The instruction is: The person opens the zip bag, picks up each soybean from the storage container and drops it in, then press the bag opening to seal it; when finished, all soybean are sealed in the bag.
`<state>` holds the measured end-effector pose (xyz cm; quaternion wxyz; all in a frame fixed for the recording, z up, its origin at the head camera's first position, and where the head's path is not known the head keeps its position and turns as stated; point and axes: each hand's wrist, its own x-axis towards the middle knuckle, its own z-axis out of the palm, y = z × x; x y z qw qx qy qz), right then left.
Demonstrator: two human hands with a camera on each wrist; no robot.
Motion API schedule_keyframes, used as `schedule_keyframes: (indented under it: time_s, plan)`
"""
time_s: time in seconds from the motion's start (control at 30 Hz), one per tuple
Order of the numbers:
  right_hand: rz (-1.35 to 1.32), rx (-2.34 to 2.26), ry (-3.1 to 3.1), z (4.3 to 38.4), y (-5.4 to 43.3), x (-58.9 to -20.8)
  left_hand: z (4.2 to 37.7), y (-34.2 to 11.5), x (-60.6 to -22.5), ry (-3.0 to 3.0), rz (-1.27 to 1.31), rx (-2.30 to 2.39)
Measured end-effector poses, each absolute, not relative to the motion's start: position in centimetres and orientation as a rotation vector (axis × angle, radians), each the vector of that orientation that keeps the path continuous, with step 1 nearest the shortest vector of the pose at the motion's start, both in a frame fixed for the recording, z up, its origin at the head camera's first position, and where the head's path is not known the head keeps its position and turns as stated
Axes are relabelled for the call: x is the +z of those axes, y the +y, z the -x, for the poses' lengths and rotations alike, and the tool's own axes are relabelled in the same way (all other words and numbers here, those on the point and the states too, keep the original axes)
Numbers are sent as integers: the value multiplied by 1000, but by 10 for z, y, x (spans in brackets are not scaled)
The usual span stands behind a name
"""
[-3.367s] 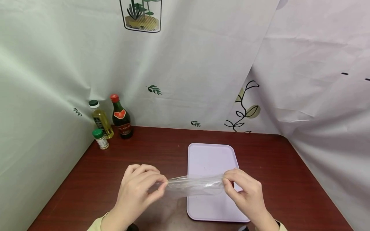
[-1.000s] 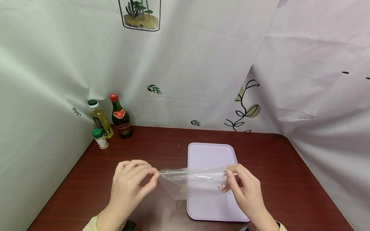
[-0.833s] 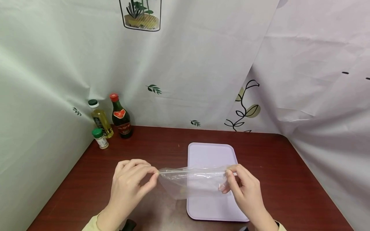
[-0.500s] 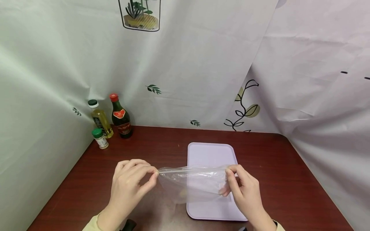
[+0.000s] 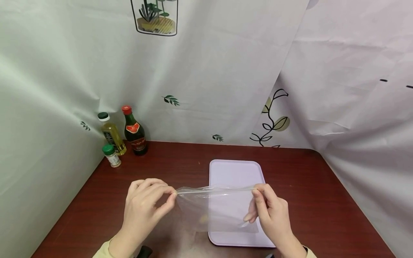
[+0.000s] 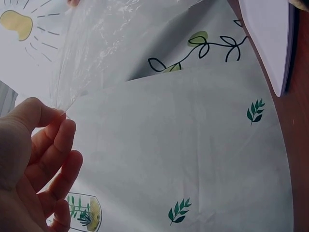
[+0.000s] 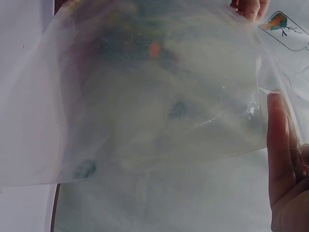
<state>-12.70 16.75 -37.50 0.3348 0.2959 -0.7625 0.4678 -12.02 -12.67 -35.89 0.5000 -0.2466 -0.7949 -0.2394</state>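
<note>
A clear plastic zip bag is stretched between both hands, its white zip strip running across the top. My left hand pinches the bag's top left corner between thumb and index finger; the left wrist view shows that hand with the other fingers loosely bent. At the opposite corner, my right hand pinches the strip's end, its lower fingers behind the film. Seen from the right wrist, the hazy bag fills much of the view. It hangs flat, partly in front of the lilac tray.
On the dark red table, a yellow oil bottle, a dark bottle with a red cap and a small green-capped shaker stand at the back left. A patterned white cloth hangs behind the table and along its sides.
From a narrow, bunched strip, the bag has spread wider and opened out downward. My left hand has moved left. Lately the right fingers behind it shifted slightly down, and the film hangs flatter.
</note>
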Motion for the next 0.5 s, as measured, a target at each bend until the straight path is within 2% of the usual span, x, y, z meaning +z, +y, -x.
schedule_keyframes:
  time_s: [0.5]
  plan:
    - [-796, 1223, -1933, 128, 163, -366, 113, -130, -353, -1894, 517, -660]
